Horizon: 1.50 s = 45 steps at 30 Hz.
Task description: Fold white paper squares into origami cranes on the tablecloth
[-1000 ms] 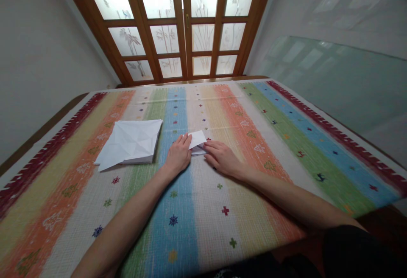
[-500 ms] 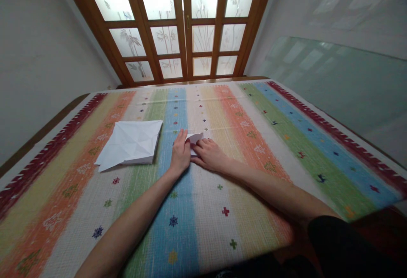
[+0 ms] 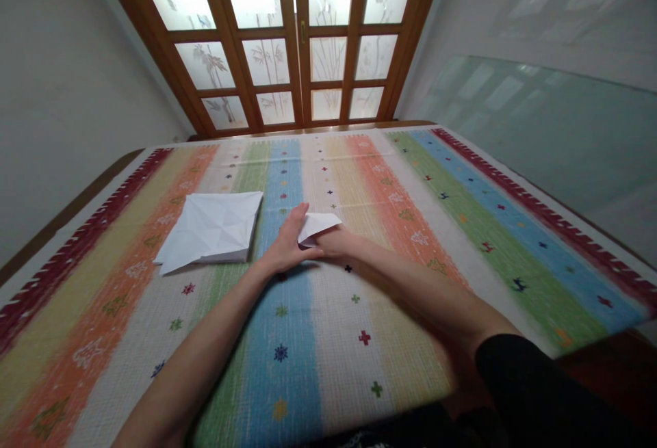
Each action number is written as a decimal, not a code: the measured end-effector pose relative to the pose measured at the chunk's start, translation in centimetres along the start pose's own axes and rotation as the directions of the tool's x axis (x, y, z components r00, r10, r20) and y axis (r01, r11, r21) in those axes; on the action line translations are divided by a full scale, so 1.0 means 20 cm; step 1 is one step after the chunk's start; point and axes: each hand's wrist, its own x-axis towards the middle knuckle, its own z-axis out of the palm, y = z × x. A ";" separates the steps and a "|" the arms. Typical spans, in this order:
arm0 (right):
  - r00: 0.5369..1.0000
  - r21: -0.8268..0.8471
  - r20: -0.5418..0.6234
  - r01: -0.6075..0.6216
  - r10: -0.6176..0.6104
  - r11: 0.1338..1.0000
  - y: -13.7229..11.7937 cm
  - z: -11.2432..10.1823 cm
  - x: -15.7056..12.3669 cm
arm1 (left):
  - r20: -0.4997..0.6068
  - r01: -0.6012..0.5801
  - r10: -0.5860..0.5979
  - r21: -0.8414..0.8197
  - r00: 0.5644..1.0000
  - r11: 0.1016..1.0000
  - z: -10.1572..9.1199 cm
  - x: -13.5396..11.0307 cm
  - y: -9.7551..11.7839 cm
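A small folded piece of white paper (image 3: 319, 224) is between my two hands over the middle of the tablecloth. My left hand (image 3: 288, 241) grips its left side, fingers pointing away from me and thumb reaching across the near edge. From the right, my right hand (image 3: 331, 241) holds the same paper; its fingertips are hidden behind a raised flap. To the left lies a stack of white paper sheets (image 3: 215, 229), the top one creased across its middle, with one corner sticking out toward me.
A striped tablecloth (image 3: 328, 366) with small printed figures covers the table. Wooden doors with frosted panes (image 3: 269, 61) stand beyond the far edge. A pale glass panel (image 3: 554, 126) leans along the right wall.
The paper has been turned, and its flap shows larger and farther right. My left thumb has spread out to the right, while my right fingers have slipped behind the paper.
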 end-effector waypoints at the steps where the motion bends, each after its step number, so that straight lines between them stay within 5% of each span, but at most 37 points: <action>1: 1.000 0.011 -0.005 -0.019 0.019 1.000 0.00 -0.01 -0.01 | 0.029 0.008 -0.008 -0.008 1.000 1.000 -0.04 0.00 -0.01; 6: 0.991 0.008 0.045 -0.126 0.126 0.992 -0.03 -0.06 -0.09 | 0.081 0.058 -0.059 0.017 0.995 0.998 -0.13 0.02 -0.06; 12: 0.996 -0.046 0.064 -0.060 0.063 0.997 -0.07 -0.11 -0.17 | 0.062 0.090 -0.097 0.108 0.993 0.990 -0.09 0.02 -0.08; 16: 0.993 -0.020 0.016 -0.120 0.121 0.993 -0.07 -0.11 -0.22 | 0.067 0.069 -0.079 0.140 0.995 0.988 -0.07 0.02 -0.09; 29: 0.993 -0.012 -0.009 -0.118 0.118 0.993 -0.06 -0.10 -0.27 | 0.055 0.130 -0.128 -0.026 0.990 0.991 -0.12 0.05 -0.15; 37: 0.998 -0.069 -0.023 -0.066 0.064 0.995 -0.05 -0.09 -0.29 | -0.158 0.181 -0.162 0.110 0.974 0.977 -0.04 0.08 -0.09; 41: 0.999 -0.097 -0.028 -0.046 0.043 0.994 -0.05 -0.09 -0.31 | -0.179 0.207 -0.168 0.229 0.969 0.951 0.00 0.08 -0.06; 45: 0.999 -0.089 -0.035 -0.041 0.038 0.995 -0.06 -0.09 -0.32 | -0.210 0.100 -0.039 0.288 0.977 0.952 0.01 0.07 -0.04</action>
